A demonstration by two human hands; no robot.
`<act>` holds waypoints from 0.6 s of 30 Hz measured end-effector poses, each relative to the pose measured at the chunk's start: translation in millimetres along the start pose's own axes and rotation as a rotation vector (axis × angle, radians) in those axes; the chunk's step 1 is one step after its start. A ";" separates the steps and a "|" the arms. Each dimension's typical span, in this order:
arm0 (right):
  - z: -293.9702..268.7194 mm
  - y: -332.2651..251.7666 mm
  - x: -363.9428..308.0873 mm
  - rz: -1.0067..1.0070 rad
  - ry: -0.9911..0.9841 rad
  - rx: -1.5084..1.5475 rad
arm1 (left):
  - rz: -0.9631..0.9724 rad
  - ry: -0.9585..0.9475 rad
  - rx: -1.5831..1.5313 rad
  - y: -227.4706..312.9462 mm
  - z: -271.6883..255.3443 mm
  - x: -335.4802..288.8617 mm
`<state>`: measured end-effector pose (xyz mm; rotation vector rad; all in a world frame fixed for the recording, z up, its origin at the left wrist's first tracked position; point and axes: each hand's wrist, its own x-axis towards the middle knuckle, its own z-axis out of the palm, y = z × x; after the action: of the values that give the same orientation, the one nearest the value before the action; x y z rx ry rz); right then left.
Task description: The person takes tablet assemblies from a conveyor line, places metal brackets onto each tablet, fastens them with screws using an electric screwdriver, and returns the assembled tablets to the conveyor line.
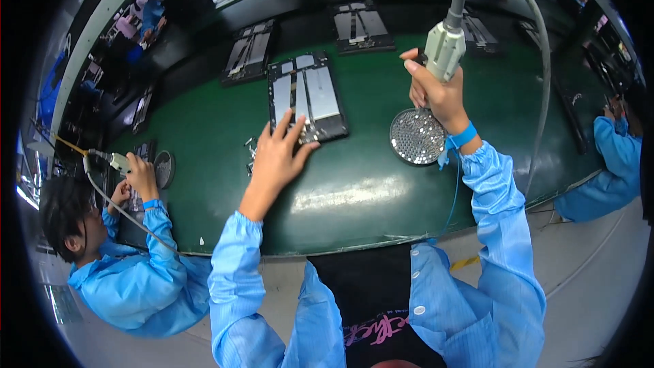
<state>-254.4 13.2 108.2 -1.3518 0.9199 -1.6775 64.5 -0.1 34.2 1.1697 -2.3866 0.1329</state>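
In front of me on the green bench lies an opened tablet (323,99), its silver battery cells and dark ribbon strips exposed. My left hand (274,157) is open, with spread fingertips on the tablet's near left edge. Next to this hand lies a little heap of small metal parts (252,150). My right hand (443,99) is closed around a pale electric screwdriver (445,51), held upright. Its tip points down at a round dish (402,157) with many small shiny pieces, probably screws; the hand partly hides the tip. A blue wrist strap (463,138) circles my right wrist.
Several more opened tablets (361,27) lie along the far side of the bench (368,211). The screwdriver's grey cable (545,61) hangs down at the right. A co-worker in blue (129,286) uses a similar driver at left; another blue sleeve (616,157) shows at right.
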 end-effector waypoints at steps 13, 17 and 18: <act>-71.6 8.0 -17.3 0.050 0.252 0.044 | -0.082 -0.036 0.047 -128.3 81.1 134.1; -95.8 20.7 -26.6 0.042 0.314 -0.005 | -0.070 -0.058 0.370 -119.3 87.7 166.6; -99.5 22.6 -27.7 0.034 0.325 0.002 | -0.068 -0.058 0.368 -111.4 85.9 174.3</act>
<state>-345.6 34.5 59.2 -1.0725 1.1167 -1.9051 26.8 -220.8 24.7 1.4322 -2.4352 0.5413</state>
